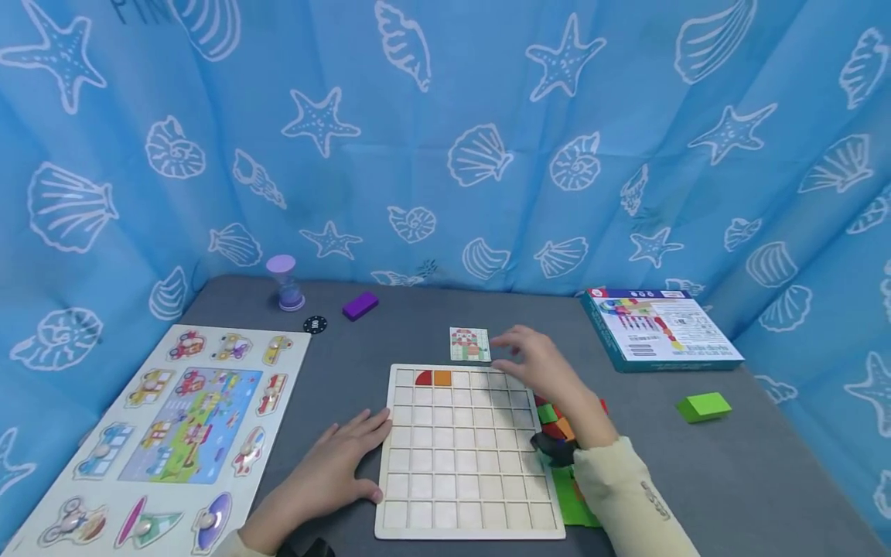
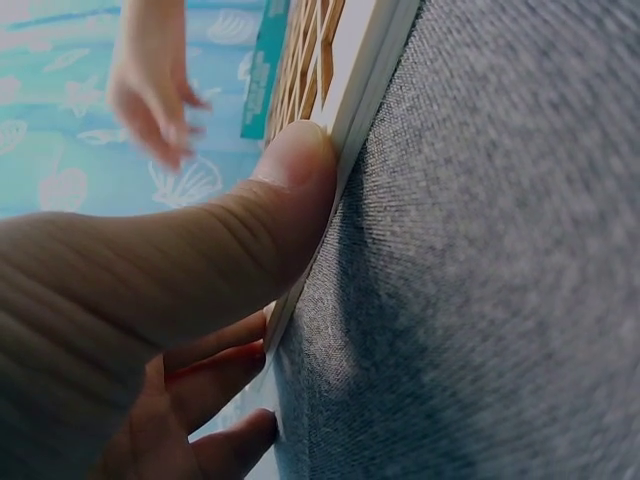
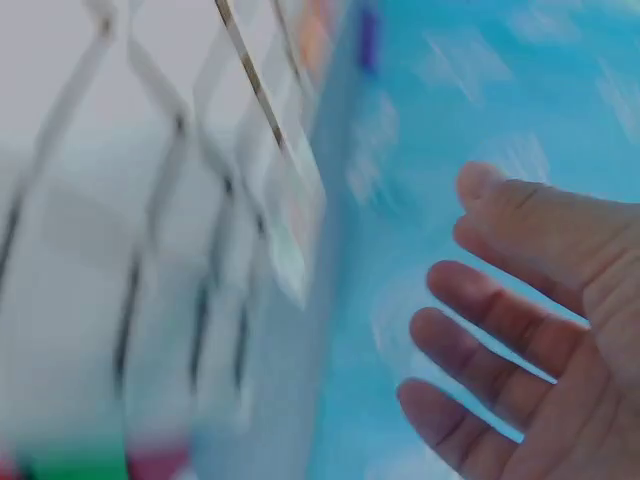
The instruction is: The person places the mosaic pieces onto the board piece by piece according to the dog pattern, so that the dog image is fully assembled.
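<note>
A wooden grid board (image 1: 459, 464) lies on the grey table, with a red quarter-round tile (image 1: 424, 378) and an orange square tile (image 1: 442, 377) in its top row. My left hand (image 1: 341, 464) rests at the board's left edge, its thumb (image 2: 300, 165) and fingertips touching the rim in the left wrist view. Above the board's top right part hovers my right hand (image 1: 532, 360), fingers loosely bent and holding nothing; the right wrist view shows the bare fingers (image 3: 480, 360) apart. A small picture card (image 1: 469, 344) with a castle design lies just beyond the board, left of the right fingertips.
Colourful tiles (image 1: 550, 418) lie along the board's right side, partly under the right forearm. A knobbed puzzle board (image 1: 278, 371) is at the left. Toward the back stand a sand timer (image 1: 286, 285), a purple block (image 1: 360, 305) and a box (image 1: 664, 333); a green block (image 1: 704, 407) sits right.
</note>
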{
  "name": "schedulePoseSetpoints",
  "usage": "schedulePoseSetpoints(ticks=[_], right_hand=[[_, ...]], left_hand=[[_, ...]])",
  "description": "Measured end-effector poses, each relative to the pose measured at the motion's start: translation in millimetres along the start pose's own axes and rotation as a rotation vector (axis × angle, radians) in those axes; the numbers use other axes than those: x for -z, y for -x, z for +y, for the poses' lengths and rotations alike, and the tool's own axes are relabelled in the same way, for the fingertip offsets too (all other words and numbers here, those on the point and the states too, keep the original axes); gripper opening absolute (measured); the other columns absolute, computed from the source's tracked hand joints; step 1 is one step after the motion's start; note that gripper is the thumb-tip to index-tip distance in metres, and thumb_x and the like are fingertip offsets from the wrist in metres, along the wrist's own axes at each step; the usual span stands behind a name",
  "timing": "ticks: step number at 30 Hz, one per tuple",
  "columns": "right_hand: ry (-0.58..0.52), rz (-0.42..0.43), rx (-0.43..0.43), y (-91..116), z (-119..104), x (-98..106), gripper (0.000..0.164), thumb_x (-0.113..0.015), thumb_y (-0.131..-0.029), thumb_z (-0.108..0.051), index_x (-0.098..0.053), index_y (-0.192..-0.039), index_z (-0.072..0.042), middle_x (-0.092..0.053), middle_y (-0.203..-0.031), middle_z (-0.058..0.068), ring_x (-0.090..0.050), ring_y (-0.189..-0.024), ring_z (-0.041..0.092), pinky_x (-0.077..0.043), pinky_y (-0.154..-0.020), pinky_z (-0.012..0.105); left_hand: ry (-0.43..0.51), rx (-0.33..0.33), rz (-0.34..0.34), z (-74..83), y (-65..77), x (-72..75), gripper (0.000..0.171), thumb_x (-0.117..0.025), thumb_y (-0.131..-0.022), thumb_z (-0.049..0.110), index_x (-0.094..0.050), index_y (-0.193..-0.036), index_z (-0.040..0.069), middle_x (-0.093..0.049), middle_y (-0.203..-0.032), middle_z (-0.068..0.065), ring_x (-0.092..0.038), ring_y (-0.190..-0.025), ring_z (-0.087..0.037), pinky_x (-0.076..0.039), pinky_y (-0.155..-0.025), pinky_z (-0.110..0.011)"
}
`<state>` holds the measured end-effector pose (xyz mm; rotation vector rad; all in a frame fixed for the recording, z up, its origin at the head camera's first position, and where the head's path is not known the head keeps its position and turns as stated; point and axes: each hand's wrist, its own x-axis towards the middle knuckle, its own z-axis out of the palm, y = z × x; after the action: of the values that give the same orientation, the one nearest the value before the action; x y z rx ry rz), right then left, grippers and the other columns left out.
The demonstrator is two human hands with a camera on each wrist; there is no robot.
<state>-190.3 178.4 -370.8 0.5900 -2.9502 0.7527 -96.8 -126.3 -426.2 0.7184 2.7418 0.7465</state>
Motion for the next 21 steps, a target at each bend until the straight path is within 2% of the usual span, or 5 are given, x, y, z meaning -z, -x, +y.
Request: schedulePoseSetpoints(ticks=[2, 5, 8, 11, 21], right_hand=[[-0.012, 0.064, -0.051, 17, 21, 16, 0.031, -0.066, -0.079, -0.018, -0.063, -0.109, -0.008, -0.059, -0.099, 0.005, -0.054, -0.084, 0.021, -0.046, -0.068, 0.032], [0.011, 0.088, -0.165, 40, 49, 31, 0.032, -0.065, -0.080, -0.017, -0.062, -0.109, -0.007, -0.059, -0.101, 0.009, -0.053, -0.083, 0.021, -0.047, -0.066, 0.032], [0.036, 0.027, -0.292, 61, 72, 38, 0.032, -0.066, -0.079, -0.017, -0.061, -0.108, -0.005, -0.059, -0.098, 0.012, -0.052, -0.079, 0.020, -0.048, -0.065, 0.032], [0.066, -0.068, -0.369, 77, 88, 40, 0.031, -0.067, -0.078, -0.019, -0.062, -0.105, -0.004, -0.058, -0.089, 0.008, -0.049, -0.075, 0.018, -0.046, -0.063, 0.031], [0.115, -0.166, -0.450, 88, 103, 41, 0.031, -0.071, -0.074, -0.025, -0.061, -0.094, -0.004, -0.045, -0.069, 0.003, -0.042, -0.064, 0.016, -0.033, -0.056, 0.028]], left_hand=[[0.001, 0.003, 0.004, -0.1, 0.6, -0.4, 0.088, -0.077, -0.060, 0.035, -0.039, -0.135, 0.011, -0.028, -0.145, 0.000, -0.022, -0.132, -0.029, -0.017, -0.096, -0.065], [-0.001, 0.011, 0.009, -1.5, 2.4, 0.4, 0.088, -0.077, -0.059, 0.036, -0.039, -0.135, 0.011, -0.028, -0.144, 0.000, -0.022, -0.132, -0.028, -0.018, -0.096, -0.065], [-0.004, 0.013, 0.014, -3.7, 4.5, 1.3, 0.089, -0.077, -0.058, 0.037, -0.040, -0.135, 0.011, -0.029, -0.144, 0.001, -0.023, -0.132, -0.028, -0.018, -0.096, -0.064], [-0.004, 0.010, 0.018, -4.6, 5.9, 2.3, 0.090, -0.077, -0.057, 0.038, -0.040, -0.135, 0.012, -0.030, -0.143, 0.001, -0.023, -0.132, -0.028, -0.018, -0.095, -0.064], [0.000, 0.012, 0.013, -0.3, 1.6, 1.5, 0.091, -0.077, -0.057, 0.040, -0.039, -0.135, 0.013, -0.030, -0.144, 0.002, -0.023, -0.132, -0.028, -0.018, -0.095, -0.064]])
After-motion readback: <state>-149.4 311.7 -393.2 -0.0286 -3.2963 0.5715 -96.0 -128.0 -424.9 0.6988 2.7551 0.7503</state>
